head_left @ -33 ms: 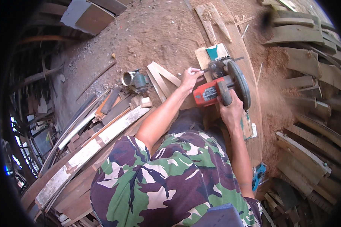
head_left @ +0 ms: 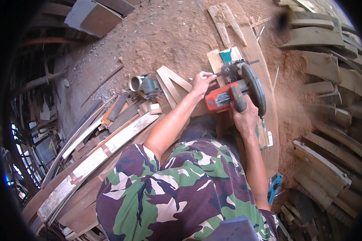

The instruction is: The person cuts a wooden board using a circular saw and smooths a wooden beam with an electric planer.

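A red and black circular saw (head_left: 222, 98) rests over a long wooden plank, its round dark blade guard (head_left: 254, 89) on the right side. My right hand (head_left: 245, 115) is wrapped around the saw's black rear handle. Beside the saw's front left, my left hand (head_left: 201, 84) has its fingertips pinched together next to a thin dark rod; what they hold is partly hidden. Pale wood pieces, one with a green patch (head_left: 226, 56), lie just ahead of the saw. The long plank (head_left: 272, 108) runs away from me under it.
Sawdust covers the ground, with haze right of the saw. Stacked boards (head_left: 321, 64) line the right side. To the left lie a greenish power tool (head_left: 149, 86), V-set wood strips (head_left: 169, 84) and a pile of long boards (head_left: 124, 134). A blue tool (head_left: 274, 185) sits near my right elbow.
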### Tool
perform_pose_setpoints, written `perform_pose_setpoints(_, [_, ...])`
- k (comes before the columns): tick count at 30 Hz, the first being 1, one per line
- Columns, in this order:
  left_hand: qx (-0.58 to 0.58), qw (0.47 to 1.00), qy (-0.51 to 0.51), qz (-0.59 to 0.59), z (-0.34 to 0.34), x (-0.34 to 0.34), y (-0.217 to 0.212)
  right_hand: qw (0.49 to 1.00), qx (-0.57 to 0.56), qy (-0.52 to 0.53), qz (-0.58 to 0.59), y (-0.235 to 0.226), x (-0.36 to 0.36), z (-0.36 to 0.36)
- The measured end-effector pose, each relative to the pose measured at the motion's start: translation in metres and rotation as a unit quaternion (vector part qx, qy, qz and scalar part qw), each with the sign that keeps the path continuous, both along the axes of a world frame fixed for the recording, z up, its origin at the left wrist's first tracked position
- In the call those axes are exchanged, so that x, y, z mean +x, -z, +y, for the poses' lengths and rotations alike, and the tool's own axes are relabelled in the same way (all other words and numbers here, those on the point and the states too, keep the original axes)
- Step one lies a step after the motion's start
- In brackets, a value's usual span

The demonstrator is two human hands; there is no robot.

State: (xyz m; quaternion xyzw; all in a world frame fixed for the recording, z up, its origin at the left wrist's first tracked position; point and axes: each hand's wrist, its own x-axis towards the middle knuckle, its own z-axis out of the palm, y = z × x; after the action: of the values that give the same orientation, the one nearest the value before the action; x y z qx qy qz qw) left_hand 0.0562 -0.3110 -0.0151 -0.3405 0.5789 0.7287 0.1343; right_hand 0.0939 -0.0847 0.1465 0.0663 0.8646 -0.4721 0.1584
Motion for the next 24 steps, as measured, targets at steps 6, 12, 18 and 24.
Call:
perform_pose_setpoints(6, [-0.015, 1.000, 0.000, -0.003, -0.014, -0.023, -0.001, 1.000, -0.010, 0.010, 0.007, 0.002, -0.023, -0.016])
perform_pose_setpoints(12, [0.003, 1.000, -0.022, 0.007, -0.029, -0.045, 0.005, 1.000, -0.011, 0.004, 0.018, 0.004, -0.045, -0.031])
perform_pose_setpoints(18, [0.010, 1.000, -0.028, 0.001, -0.041, -0.059, 0.009, 0.999, -0.018, 0.001, 0.028, 0.005, -0.059, -0.043])
perform_pose_setpoints(24, [0.008, 0.999, -0.030, 0.007, -0.051, -0.074, 0.006, 0.999, -0.014, 0.010, 0.029, 0.005, -0.073, -0.054])
